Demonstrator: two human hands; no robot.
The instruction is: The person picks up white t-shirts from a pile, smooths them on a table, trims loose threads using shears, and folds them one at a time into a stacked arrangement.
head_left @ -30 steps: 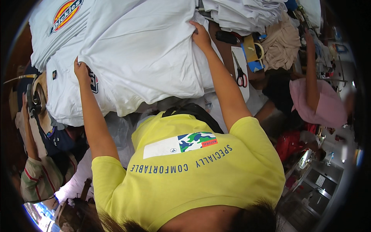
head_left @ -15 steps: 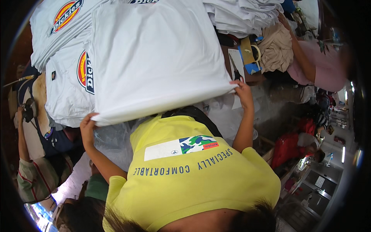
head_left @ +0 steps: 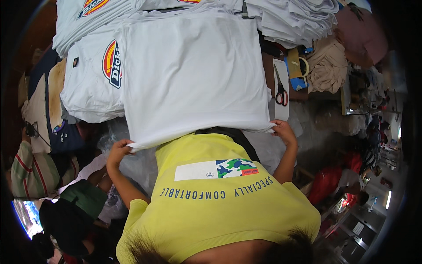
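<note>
A white T-shirt (head_left: 193, 75) lies spread out in front of me, its plain side up, with the near edge hanging over toward my body. My left hand (head_left: 118, 152) pinches the left corner of that edge. At the right corner, my right hand (head_left: 284, 131) grips the cloth between thumb and fingers. The edge is pulled taut between both hands and looks slightly rolled. Beneath and left of it lies another white T-shirt (head_left: 90, 83) with a coloured print, partly covered.
Folded printed shirts (head_left: 83, 31) are stacked at the far left, white garments (head_left: 292, 20) at the far right. Scissors (head_left: 281, 94) with black and red handles lie on white card, near a tape roll (head_left: 304, 67) and beige cloth (head_left: 327, 66). Other people sit left and right.
Both hands have drawn the shirt's near edge toward my body and lower in view. The shirt lies flatter, and the scissors are now fully uncovered. The whole view has shifted slightly.
</note>
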